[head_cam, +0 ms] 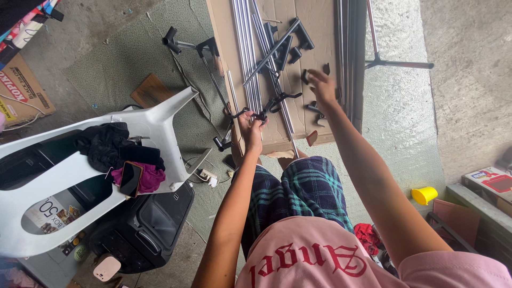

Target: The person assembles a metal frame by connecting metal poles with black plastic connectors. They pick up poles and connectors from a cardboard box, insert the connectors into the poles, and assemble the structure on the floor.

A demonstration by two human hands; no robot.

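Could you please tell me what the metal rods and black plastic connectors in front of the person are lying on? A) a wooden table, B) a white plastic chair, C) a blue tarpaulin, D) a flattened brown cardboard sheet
D: the long silver metal rods and black plastic connectors lie on a flattened brown cardboard sheet spread on the floor, while the white plastic chair stands off to one side.

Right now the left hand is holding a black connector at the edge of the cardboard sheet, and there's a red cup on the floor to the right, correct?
Not quite: the cup is yellow, not red, as the head view shows. The rest holds: the left hand grips a black connector at the edge of the cardboard sheet, and the cup sits on the floor to the right.
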